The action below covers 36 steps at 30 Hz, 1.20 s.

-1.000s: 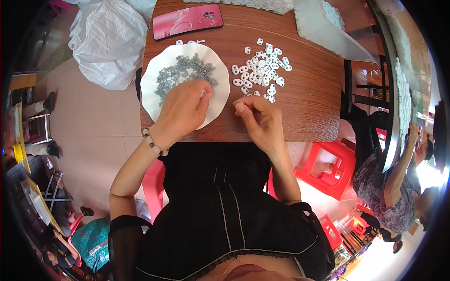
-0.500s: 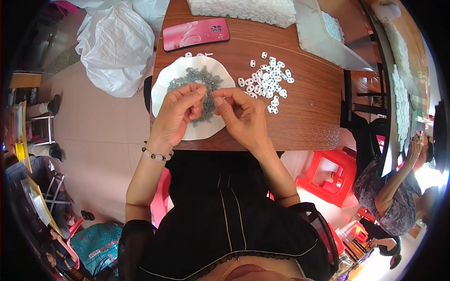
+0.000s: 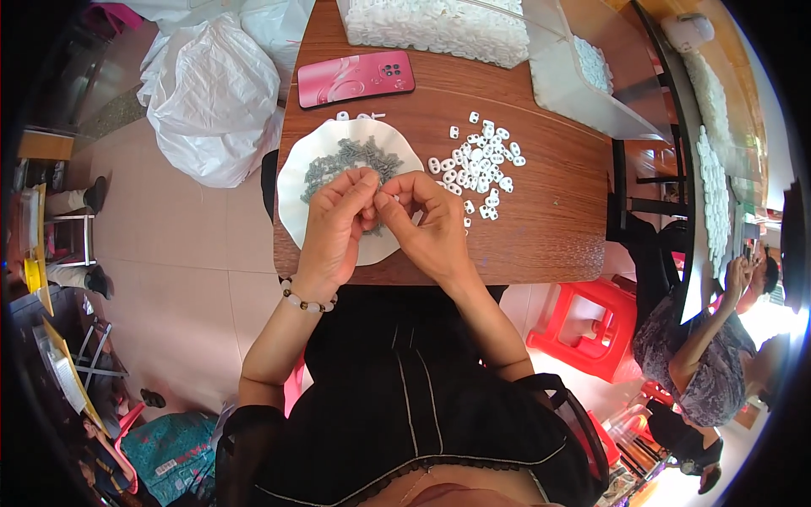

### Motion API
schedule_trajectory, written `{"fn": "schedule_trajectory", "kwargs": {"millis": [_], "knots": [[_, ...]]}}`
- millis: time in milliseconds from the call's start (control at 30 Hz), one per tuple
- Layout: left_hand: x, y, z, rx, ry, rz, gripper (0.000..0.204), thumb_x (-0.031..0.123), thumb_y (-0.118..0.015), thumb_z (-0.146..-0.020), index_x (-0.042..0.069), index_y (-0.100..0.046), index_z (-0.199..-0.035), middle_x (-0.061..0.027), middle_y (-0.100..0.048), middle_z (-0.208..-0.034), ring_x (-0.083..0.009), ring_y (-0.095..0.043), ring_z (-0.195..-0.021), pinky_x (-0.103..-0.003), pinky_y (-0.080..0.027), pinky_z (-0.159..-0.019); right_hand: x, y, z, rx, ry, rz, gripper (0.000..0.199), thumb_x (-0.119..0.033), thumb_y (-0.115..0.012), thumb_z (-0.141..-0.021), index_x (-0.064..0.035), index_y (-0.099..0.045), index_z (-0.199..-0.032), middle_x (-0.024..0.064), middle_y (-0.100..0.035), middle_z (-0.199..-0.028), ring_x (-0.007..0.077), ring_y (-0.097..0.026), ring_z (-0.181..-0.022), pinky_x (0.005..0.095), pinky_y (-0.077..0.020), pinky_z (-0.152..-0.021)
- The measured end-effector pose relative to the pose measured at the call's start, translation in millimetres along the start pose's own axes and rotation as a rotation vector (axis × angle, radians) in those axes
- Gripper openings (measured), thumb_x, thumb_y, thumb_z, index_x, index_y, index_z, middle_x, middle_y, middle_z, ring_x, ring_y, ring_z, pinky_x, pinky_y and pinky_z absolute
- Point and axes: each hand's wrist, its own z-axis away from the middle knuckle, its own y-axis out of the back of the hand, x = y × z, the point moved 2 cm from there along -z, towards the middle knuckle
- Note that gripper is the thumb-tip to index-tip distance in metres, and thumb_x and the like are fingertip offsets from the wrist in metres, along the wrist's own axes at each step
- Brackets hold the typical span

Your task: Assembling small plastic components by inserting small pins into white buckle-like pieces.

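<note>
My left hand (image 3: 338, 224) and my right hand (image 3: 429, 226) meet fingertip to fingertip over the near part of a white wavy-rimmed plate (image 3: 292, 186). Each has thumb and forefinger pinched together. Whatever is between them is too small and too covered by the fingers to make out. On the plate lies a heap of small grey pieces (image 3: 359, 154), partly hidden by my hands. Right of the plate, small white oval pieces with two holes (image 3: 483, 160) are scattered on the brown wooden table (image 3: 541, 228).
Behind the plate lies a pink phone (image 3: 356, 79), with a few white pieces (image 3: 342, 116) near it. Clear bins of white pieces (image 3: 439, 32) stand at the far edge. White sacks (image 3: 211, 93) are left of the table, a red stool (image 3: 583, 329) right. Other people sit nearby.
My two hands have come together, the right one moving left until the fingertips meet. The whole view has shifted slightly, so the table and plate appear lower.
</note>
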Motion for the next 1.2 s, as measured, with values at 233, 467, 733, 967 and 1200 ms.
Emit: {"fn": "schedule_trajectory", "kwargs": {"millis": [233,467,733,967,1200], "knots": [[-3,0,1,0.022,-0.020,0.070,0.019,0.021,-0.063,-0.090,0.003,-0.060,-0.097,0.0054,-0.050,-0.072,-0.0043,-0.042,-0.063,-0.020,-0.034,-0.058,6,0,0,-0.045,-0.043,-0.110,0.009,-0.009,-0.060,-0.089,-0.0003,-0.060,-0.088,-0.0007,-0.062,-0.073,0.0036,-0.055,-0.066,0.0202,-0.0424,-0.060],[9,9,12,0.025,-0.134,-0.266,0.023,0.023,-0.059,-0.094,0.002,-0.062,-0.102,0.0063,-0.049,-0.071,-0.0032,-0.038,-0.061,-0.018,-0.030,-0.055,6,7,0,-0.148,-0.174,-0.207,0.011,-0.010,-0.059,-0.089,0.0004,-0.060,-0.088,-0.0016,-0.059,-0.073,0.0039,-0.053,-0.068,0.0193,-0.0423,-0.062],[16,4,22,-0.045,-0.259,-0.505,0.018,0.017,-0.064,-0.091,0.000,-0.065,-0.097,0.0037,-0.057,-0.079,-0.0026,-0.043,-0.066,-0.018,-0.035,-0.059,2,17,1,-0.314,-0.258,-0.301,0.008,-0.008,-0.060,-0.087,-0.0007,-0.062,-0.087,-0.0031,-0.056,-0.071,0.0031,-0.048,-0.062,0.0186,-0.0367,-0.056],[5,1,24,-0.091,-0.275,-0.563,0.014,0.015,-0.066,-0.088,0.001,-0.067,-0.089,0.0029,-0.059,-0.078,-0.0029,-0.046,-0.068,-0.019,-0.036,-0.059,2,29,10,-0.326,-0.337,-0.306,0.008,-0.009,-0.061,-0.086,-0.0013,-0.062,-0.085,-0.0033,-0.056,-0.071,0.0027,-0.048,-0.062,0.0178,-0.0357,-0.055],[-2,0,23,-0.035,-0.260,-0.501,0.015,0.015,-0.067,-0.088,0.000,-0.065,-0.092,0.0032,-0.058,-0.075,-0.0026,-0.046,-0.066,-0.018,-0.036,-0.057,3,28,13,-0.223,-0.252,-0.216,0.010,-0.010,-0.063,-0.087,-0.0008,-0.062,-0.090,-0.0028,-0.059,-0.074,0.0028,-0.051,-0.065,0.0176,-0.0395,-0.059]]}}
